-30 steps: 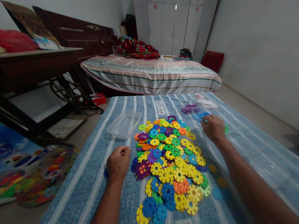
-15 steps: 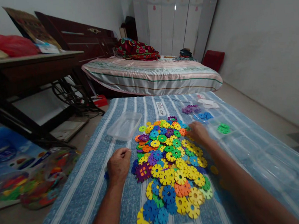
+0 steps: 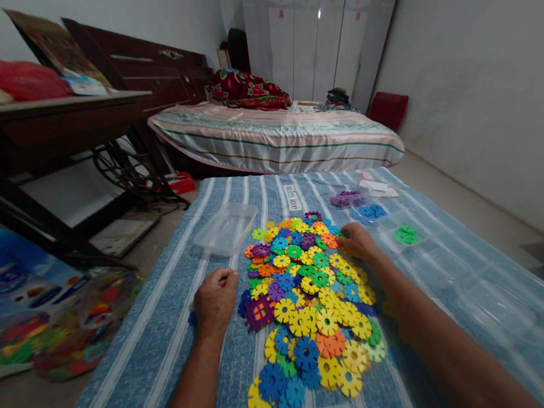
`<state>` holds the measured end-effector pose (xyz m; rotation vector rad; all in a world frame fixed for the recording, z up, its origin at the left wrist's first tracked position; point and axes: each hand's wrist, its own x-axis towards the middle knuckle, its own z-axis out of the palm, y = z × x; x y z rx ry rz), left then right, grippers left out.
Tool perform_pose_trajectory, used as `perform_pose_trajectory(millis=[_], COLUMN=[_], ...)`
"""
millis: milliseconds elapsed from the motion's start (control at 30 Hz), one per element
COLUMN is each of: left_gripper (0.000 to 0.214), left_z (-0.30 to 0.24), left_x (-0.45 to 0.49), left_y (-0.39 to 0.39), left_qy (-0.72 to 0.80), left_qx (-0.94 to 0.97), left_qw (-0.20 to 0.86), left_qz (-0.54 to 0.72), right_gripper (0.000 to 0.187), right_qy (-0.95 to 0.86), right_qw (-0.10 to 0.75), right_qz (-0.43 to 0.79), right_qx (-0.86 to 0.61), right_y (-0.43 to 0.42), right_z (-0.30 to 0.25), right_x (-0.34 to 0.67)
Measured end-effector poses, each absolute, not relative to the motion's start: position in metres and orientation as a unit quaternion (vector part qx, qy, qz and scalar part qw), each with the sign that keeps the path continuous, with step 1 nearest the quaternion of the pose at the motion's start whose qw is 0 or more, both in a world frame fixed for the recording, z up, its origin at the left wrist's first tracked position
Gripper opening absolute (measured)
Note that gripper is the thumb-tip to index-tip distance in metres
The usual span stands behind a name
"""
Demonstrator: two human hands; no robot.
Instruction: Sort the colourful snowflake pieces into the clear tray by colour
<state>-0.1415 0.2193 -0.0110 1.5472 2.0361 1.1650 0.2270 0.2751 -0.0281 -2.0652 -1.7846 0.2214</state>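
Observation:
A pile of notched plastic snowflake discs [image 3: 326, 321] in yellow, blue, green, orange and purple spreads down the middle of the cloth. My right hand [image 3: 359, 242] is at the pile's far right edge, fingers pinched together. A bit of a green snowflake disc [image 3: 342, 234] shows at its fingertips, mostly covered. Left of the pile rests my left hand [image 3: 217, 300], its fingers curled in; whatever is inside them is hidden. A blue piece [image 3: 192, 318] peeks out beside that wrist. Close to its fingers lies a purple square lattice piece [image 3: 259, 312].
A clear plastic box [image 3: 226, 229] stands beyond my left hand. On the right are clear containers holding purple pieces [image 3: 346, 199], blue pieces [image 3: 370, 212] and green pieces [image 3: 406, 234]. Behind the table is a bed [image 3: 274, 135]; a sewing machine table [image 3: 46, 118] stands left.
My right hand has shifted very slightly left at the pile's edge, still pinched. My left hand and the pile look the same.

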Motion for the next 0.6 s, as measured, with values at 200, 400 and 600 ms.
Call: perform_pose_trajectory(millis=[200, 400, 600], left_gripper=[0.027, 0.029, 0.031], left_z=[-0.011, -0.012, -0.012], left_x=[-0.142, -0.142, -0.142], left_y=[0.221, 0.221, 0.222], left_qy=[0.718, 0.718, 0.719], left_qx=[0.544, 0.544, 0.545], left_qw=[0.157, 0.159, 0.156], left_qz=[0.404, 0.405, 0.403], right_gripper=[0.027, 0.025, 0.033], right_qy=[-0.596, -0.589, -0.605], right_qw=[0.278, 0.327, 0.391], right_qz=[0.094, 0.125, 0.114], right_qx=[-0.747, -0.729, -0.684], right_y=[0.273, 0.259, 0.235], right_z=[-0.033, -0.025, -0.005], right_x=[0.232, 0.238, 0.247])
